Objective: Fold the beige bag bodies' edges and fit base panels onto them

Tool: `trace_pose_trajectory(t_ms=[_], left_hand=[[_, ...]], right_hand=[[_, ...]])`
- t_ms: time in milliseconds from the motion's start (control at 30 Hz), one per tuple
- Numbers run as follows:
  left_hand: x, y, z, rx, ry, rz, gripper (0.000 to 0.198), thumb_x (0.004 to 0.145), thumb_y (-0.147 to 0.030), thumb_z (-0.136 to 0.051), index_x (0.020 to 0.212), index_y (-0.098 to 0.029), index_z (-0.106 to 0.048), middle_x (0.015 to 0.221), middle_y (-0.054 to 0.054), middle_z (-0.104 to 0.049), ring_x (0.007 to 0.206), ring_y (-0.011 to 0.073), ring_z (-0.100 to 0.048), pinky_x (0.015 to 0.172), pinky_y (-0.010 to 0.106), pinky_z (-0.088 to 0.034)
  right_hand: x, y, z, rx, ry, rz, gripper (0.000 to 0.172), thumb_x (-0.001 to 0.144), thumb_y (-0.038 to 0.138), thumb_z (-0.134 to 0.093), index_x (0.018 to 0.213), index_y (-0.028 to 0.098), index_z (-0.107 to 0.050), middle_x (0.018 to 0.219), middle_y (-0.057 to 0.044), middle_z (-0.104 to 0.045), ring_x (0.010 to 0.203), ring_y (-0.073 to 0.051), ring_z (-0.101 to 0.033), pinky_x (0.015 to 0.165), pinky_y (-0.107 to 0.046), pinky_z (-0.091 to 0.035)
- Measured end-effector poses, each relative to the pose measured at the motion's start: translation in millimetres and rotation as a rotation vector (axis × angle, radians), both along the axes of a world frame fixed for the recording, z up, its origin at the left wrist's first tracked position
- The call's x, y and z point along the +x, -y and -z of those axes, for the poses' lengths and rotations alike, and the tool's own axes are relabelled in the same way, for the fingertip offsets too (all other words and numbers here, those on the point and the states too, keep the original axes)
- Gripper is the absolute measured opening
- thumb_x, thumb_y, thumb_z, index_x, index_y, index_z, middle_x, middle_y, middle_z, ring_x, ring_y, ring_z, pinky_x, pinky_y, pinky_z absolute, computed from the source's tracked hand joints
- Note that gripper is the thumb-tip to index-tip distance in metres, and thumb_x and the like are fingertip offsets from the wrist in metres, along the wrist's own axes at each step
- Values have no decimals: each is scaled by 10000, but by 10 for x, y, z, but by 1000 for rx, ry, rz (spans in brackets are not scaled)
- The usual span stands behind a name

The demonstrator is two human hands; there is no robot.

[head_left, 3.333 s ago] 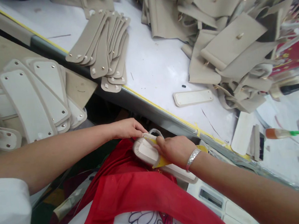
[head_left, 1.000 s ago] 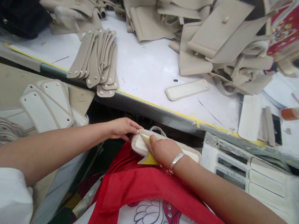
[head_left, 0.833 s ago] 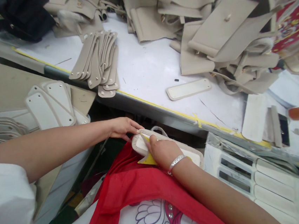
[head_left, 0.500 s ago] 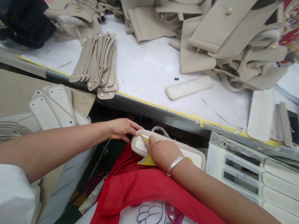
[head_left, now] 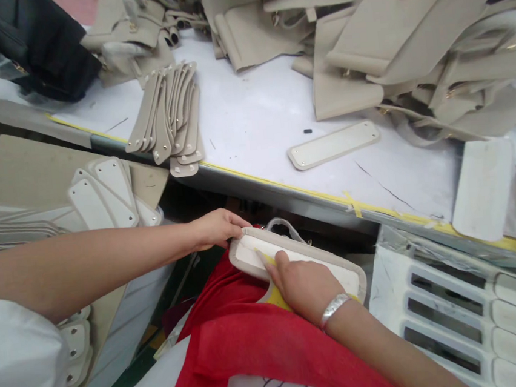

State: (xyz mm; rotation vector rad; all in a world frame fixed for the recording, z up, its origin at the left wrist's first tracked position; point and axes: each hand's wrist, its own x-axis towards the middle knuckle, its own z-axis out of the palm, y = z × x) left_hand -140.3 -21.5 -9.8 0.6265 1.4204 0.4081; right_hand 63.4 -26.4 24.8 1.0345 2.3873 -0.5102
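Observation:
A beige bag (head_left: 256, 269) lies across my lap with its rounded, oblong bottom turned up. A white panel (head_left: 307, 253) fills that bottom inside a beige rim, and a clear-wrapped handle (head_left: 283, 221) sticks out at the far side. My left hand (head_left: 219, 227) pinches the bag's left end between thumb and fingers. Over the panel's middle, my right hand (head_left: 304, 283) is closed on a flat yellow pointed piece (head_left: 277, 299), partly hidden under the palm. The yellow tip lies by the white panel; whether it touches is unclear.
Beyond my lap runs a white table (head_left: 250, 109) with a yellow-taped edge. On it are stacked beige straps (head_left: 168, 117), a studded base piece (head_left: 334, 145) and heaped beige bags (head_left: 356, 80). Base pieces (head_left: 103, 193) lie at left. A slotted white rack (head_left: 447, 309) stands at right.
The yellow tip and my right hand have moved right and toward me, away from the bag's left end. My left hand keeps its hold there. The view has shifted slightly.

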Motion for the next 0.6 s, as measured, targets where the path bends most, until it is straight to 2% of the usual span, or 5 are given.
trace_pose_trajectory(t_ms=[167,333,467,533,600], left_hand=[[188,165,68,141,-85,-168,397,618,-129,-557,995,-109,-680,861,55,-706,703,141,-589,623,224,-436],[370,311,128,237,-134,-367,434,645,-159,-572,1070,-100,-641,981,79,-691,750,150,-599,642,220,-434],[354,433,216,246,137,-503,546,649,-236,-650,1173,-106,-573,1070,106,-659,838,162,-610,748,243,-445],[299,488,269,263,275,-504,590,644,-260,-682,1204,-128,-551,1142,107,-627,941,179,-597,831,259,-429],[244,523,309,288,359,-500,586,646,-264,-690,1204,-143,-555,1185,105,-603,1030,198,-568,894,273,-405]], right_hand=[[234,-50,-45,20,-23,54,363,931,428,-176,936,181,-442,650,-74,-649,598,-259,-655,495,-299,-441],[195,-102,-48,60,-75,48,389,932,441,-167,977,175,-447,660,-89,-644,627,-254,-656,515,-289,-420],[175,-160,-60,78,-72,72,403,931,446,-173,985,175,-467,674,-90,-643,640,-253,-650,520,-289,-400],[208,-209,-97,55,-78,120,399,930,443,-190,985,170,-476,695,-83,-638,644,-233,-639,531,-279,-385],[250,-274,-161,2,-177,219,401,927,445,-208,958,159,-488,702,-64,-621,634,-193,-612,546,-266,-373]])
